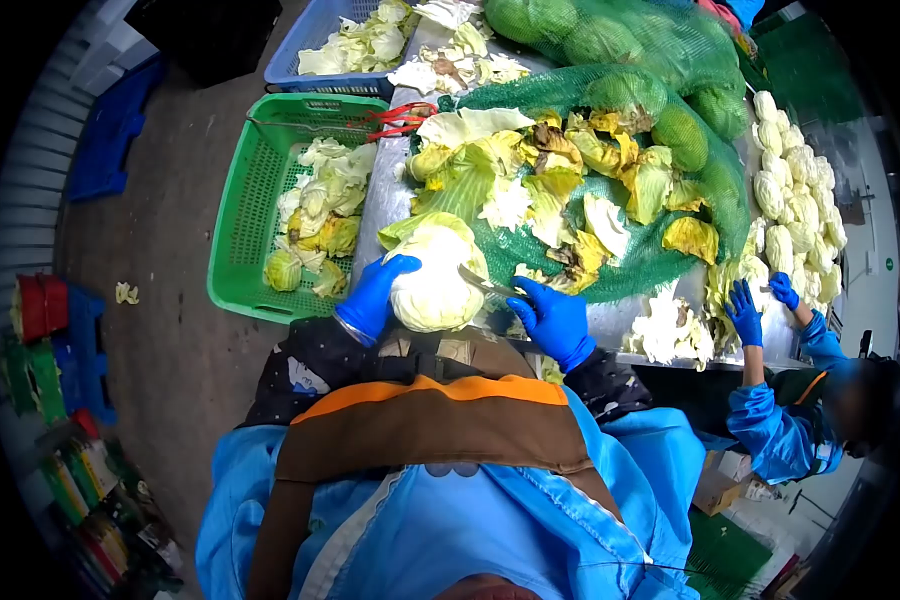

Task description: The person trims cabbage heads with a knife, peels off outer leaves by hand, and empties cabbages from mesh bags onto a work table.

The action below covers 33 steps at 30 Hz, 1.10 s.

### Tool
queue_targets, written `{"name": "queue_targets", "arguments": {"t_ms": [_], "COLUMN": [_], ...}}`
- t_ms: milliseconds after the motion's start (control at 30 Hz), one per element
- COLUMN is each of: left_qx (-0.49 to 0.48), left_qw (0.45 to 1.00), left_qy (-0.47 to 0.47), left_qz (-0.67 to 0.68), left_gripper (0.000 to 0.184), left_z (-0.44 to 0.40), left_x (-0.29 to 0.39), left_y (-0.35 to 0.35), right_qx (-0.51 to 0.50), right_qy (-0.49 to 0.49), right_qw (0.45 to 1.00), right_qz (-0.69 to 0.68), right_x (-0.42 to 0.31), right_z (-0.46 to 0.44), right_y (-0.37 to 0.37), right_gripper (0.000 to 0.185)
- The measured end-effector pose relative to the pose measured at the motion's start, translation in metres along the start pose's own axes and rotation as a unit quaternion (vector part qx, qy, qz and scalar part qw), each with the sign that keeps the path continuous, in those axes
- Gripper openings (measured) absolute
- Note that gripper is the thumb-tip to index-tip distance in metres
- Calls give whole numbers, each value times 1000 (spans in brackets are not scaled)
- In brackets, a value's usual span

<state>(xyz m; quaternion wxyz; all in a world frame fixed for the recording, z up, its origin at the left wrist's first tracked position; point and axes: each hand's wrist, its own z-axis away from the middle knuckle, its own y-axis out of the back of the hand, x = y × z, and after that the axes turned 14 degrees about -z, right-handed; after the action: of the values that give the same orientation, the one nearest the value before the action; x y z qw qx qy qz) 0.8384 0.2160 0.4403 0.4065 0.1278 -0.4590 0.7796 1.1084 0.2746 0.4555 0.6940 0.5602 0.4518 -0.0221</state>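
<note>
While left hand [372,300] cups cabbage [438,280] over table's near edge, fingers spread against its side, right hand [555,322] grips knife [482,282], fingers curled round handle, blade at cabbage's right side; depth of cut cannot be told. Just beyond, loose leaves [454,185] crowd green net [505,250]. Green crate [232,230] with leaves at left; pale cabbage pile [800,205] far right, near co-worker's gloved hand [745,315]. Metal table [384,190], dull brown floor [160,220].
</note>
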Motion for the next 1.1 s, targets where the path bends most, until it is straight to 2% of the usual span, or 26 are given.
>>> {"name": "queue_targets", "arguments": {"t_ms": [100,133,167,233,300,333,367,400,433,467,500,567,600,633,700,800,833,900,967,1000,1033,1100], "left_qx": [6,13,13,15,26,13,2,41,62,61,60,46,31,17,33,39,42,54,59,58,56,47], "left_qw": [1000,1000,1000,999,998,999,1000,997,992,987,980,972,972,971,963,959,963,950,942,946,951,963], "left_qy": [9,9,11,22,8,4,0,13,11,-6,-22,-60,-70,-80,-96,-128,-132,-153,-168,-162,-153,-126], "left_qz": [-7,-16,-19,-27,-64,-46,-26,-64,-109,-147,-187,-221,-223,-224,-248,-251,-230,-268,-286,-276,-262,-235], "left_gripper": [51,51,51,52,51,51,50,50,45,42,39,36,36,36,47,54,55,54,53,54,55,57], "left_z": [3,4,3,3,6,2,-2,0,2,2,2,-1,0,0,-5,-2,0,-3,-6,-6,-4,-1], "left_x": [0,2,2,2,3,0,-3,0,5,7,8,8,8,6,1,-1,-1,-6,-9,-9,-10,-5], "left_y": [-8,-12,-11,-7,-14,-9,-3,-8,-15,-19,-23,-24,-23,-21,-15,-15,-17,-10,-8,-7,-6,-9], "right_qx": [100,181,138,99,28,49,23,70,117,129,107,-25,-38,-61,-77,-88,-54,-83,-51,-63,-74,-90], "right_qy": [-118,-80,-160,-232,-286,-215,-142,-52,38,56,44,-16,17,53,2,-57,-66,-149,-140,-161,-135,-213], "right_qw": [956,930,905,842,828,845,919,949,964,965,980,981,982,988,993,979,952,922,901,898,877,848], "right_qz": [-250,-311,-370,-476,-481,-487,-367,-304,-238,-221,-162,-193,-182,-135,-88,-172,-293,-348,-407,-405,-455,-478], "right_x": [-5,-3,-6,-1,-7,-14,-19,-30,-38,-49,-56,-37,-33,-28,-38,-33,-26,-22,-3,-4,-2,-5], "right_z": [2,5,3,1,0,-2,-5,-17,-31,-44,-54,-63,-64,-67,-71,-79,-81,-85,-87,-89,-91,-99], "right_y": [-41,-68,-69,-66,-47,-38,-20,-7,4,8,11,10,14,15,15,9,0,0,-19,-16,-16,-5], "right_gripper": [30,32,34,32,33,39,58,67,77,84,75,60,47,48,45,40,33,31,29,30,29,26]}}
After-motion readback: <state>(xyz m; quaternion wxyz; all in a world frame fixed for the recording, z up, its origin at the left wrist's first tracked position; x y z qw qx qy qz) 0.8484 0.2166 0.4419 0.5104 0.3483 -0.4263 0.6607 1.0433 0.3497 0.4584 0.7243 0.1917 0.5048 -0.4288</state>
